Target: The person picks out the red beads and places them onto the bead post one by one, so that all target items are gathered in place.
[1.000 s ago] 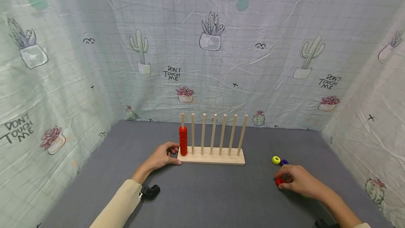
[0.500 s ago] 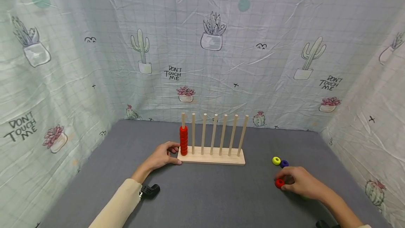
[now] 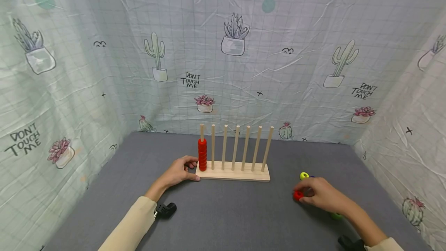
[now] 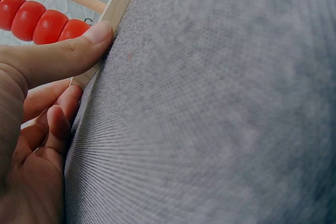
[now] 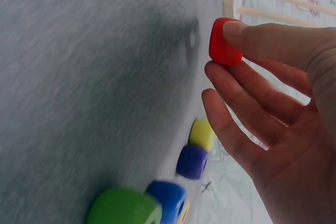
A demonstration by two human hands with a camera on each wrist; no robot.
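Note:
A wooden peg rack (image 3: 233, 171) stands on the grey cloth, with upright pegs in a row. Red ring beads (image 3: 202, 155) are stacked on its leftmost peg; the other pegs are bare. My left hand (image 3: 175, 173) grips the left end of the base, thumb (image 4: 79, 59) at the front edge and fingers behind. To the right, my right hand (image 3: 324, 195) pinches one red bead (image 3: 298, 195) between thumb and fingers. In the right wrist view this red bead (image 5: 223, 48) is held off the cloth, its shadow beside it.
A yellow bead (image 3: 304, 175) and a partly hidden purple bead (image 3: 312, 177) lie beyond the right hand. A green bead (image 3: 336, 215) lies under the right forearm. The right wrist view also has a blue bead (image 5: 167, 199). Patterned cloth walls (image 3: 258, 65) surround the table.
My right hand has shifted left and slightly away with the red bead, uncovering more of the green bead and covering the purple one. The left hand and rack have stayed in place.

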